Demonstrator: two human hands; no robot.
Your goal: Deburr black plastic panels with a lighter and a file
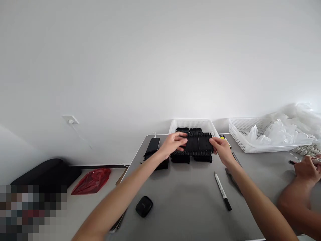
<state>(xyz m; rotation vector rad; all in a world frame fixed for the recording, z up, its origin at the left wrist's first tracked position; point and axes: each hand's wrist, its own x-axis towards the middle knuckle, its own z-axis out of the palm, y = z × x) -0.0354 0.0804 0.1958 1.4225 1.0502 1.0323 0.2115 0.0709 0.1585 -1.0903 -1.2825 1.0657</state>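
A stack of flat black ribbed plastic parts [198,144] lies on the grey table [185,197], in front of a white mesh basket [192,124]. My left hand [173,144] grips the stack's left end, fingers curled over its top. My right hand [222,148] grips the right end in the same way. More black parts [180,157] lie beneath the held ones.
A black phone [153,146] lies left of the stack. A small black case [144,206] and a marker pen [222,190] lie nearer me. A second white basket [244,135] holds clear plastic bags. Another person's hand [307,169] works at the right edge. A red bag [92,180] lies on the floor.
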